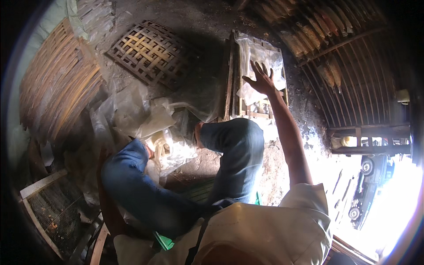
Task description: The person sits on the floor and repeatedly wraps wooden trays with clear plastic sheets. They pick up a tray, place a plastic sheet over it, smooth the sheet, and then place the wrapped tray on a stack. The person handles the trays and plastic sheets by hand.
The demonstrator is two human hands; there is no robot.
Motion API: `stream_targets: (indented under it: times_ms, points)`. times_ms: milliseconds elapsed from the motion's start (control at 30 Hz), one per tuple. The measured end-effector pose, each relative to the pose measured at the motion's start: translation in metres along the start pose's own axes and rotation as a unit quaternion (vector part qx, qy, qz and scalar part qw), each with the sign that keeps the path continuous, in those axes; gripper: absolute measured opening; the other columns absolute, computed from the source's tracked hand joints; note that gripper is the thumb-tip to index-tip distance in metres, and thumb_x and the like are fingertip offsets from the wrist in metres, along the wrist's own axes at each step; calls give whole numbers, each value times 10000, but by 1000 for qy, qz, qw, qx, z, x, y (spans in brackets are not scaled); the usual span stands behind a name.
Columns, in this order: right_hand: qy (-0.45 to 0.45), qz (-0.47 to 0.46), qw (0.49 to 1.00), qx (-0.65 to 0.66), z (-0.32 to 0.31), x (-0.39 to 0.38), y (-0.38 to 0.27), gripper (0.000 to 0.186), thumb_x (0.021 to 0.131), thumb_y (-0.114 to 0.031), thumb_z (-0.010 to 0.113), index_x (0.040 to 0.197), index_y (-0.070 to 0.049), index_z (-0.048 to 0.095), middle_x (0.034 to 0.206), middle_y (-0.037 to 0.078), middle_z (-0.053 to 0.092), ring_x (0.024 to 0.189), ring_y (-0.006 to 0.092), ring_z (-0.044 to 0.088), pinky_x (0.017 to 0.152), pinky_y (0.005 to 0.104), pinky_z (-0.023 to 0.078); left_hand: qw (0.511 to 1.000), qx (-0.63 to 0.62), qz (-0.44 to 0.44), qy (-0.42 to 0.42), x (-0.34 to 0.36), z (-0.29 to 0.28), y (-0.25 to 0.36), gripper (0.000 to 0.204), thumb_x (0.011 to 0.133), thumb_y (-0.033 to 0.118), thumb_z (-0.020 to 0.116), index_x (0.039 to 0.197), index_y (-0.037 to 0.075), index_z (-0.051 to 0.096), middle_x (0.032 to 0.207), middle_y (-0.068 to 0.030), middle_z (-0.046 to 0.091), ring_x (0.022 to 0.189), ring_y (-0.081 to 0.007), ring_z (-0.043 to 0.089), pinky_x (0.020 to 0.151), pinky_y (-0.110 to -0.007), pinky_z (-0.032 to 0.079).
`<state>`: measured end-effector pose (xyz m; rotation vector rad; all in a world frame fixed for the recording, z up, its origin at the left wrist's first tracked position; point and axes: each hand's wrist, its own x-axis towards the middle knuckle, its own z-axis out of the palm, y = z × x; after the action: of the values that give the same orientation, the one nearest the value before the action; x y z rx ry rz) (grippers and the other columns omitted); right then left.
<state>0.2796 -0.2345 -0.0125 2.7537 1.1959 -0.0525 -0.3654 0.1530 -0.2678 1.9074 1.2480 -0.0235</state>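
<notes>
My right arm stretches far forward. At its end my right hand (261,80) is open with fingers spread, over a clear plastic sheet (252,47) that lies on a wooden slatted frame (247,110). Whether the palm presses on the sheet or hovers just above it, I cannot tell. My left arm runs down outside my left knee toward a heap of crumpled clear plastic (128,108). Shadow and plastic hide the fingers of my left hand, so its grip does not show. More bunched plastic (170,148) lies between my feet.
A woven bamboo panel (148,55) lies on the dark ground ahead. Stacked bamboo slats (62,79) stand at the left, and a wood-framed mesh screen (51,212) at the lower left. A slatted bamboo wall (353,79) rises at the right. A vehicle (371,185) stands outside in bright light.
</notes>
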Motion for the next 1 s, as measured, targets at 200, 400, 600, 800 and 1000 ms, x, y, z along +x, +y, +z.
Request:
stream_targets:
  times_ms: [200, 400, 600, 800, 1000]
  points:
    - [-57, -5, 998, 4, 3, -10, 12, 821, 817, -714, 462, 1443, -193, 353, 1318, 134, 540, 1354, 313, 334, 1136, 572, 34, 999, 42, -28, -7, -9, 21, -8, 643, 868, 414, 617, 1403, 121, 413, 1424, -173, 404, 1294, -300, 427, 1054, -380, 366]
    - [-29, 60, 995, -79, 4, -28, 37, 735, 841, -723, 381, 1111, -103, 669, 1198, 176, 581, 1274, 296, 406, 1133, 562, 67, 997, 60, -34, -25, -11, 39, -4, 646, 853, 399, 633, 1397, 121, 421, 1421, -172, 407, 1291, -307, 430, 1051, -386, 370]
    - [-67, 220, 966, -116, 18, -59, 76, 705, 863, -663, 378, 979, -50, 707, 1142, 193, 625, 1240, 306, 467, 1126, 552, 96, 996, 76, -30, -32, -7, 53, 6, 651, 837, 383, 648, 1391, 121, 429, 1418, -171, 410, 1287, -313, 432, 1048, -392, 373]
    - [-182, 283, 942, -4, 18, -93, 84, 744, 882, -671, 301, 931, -57, 718, 1117, 168, 651, 1166, 286, 553, 1111, 563, 113, 995, 86, -29, -39, -7, 67, 10, 655, 821, 368, 663, 1385, 121, 437, 1416, -170, 413, 1284, -320, 435, 1045, -398, 377]
    - [20, 249, 968, -8, 40, -124, 85, 698, 922, -611, 327, 724, -55, 700, 997, 131, 653, 1109, 280, 524, 1045, 498, 199, 995, 89, -20, -48, -8, 87, 12, 661, 806, 352, 679, 1379, 122, 446, 1413, -169, 416, 1280, -326, 438, 1041, -404, 381]
